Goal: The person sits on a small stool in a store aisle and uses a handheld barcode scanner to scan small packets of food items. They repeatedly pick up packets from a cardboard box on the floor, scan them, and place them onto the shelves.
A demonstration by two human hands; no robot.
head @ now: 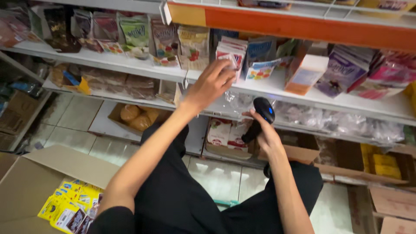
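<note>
My left hand (211,83) reaches up to a white shelf (277,89) and its fingers touch a stack of red and white packets (229,53) standing there. My right hand (265,132) is lower, in front of the shelf below, and grips a black handheld scanner (260,118) with a blue light on its head. My legs in black trousers fill the bottom middle of the view.
Colourful packets and small boxes line the shelf, among them an orange and white box (305,74). Clear plastic bags (329,119) lie on the lower shelf. An open cardboard box (39,182) with yellow packets (71,203) sits at bottom left. More cartons (381,162) stand at right on the tiled floor.
</note>
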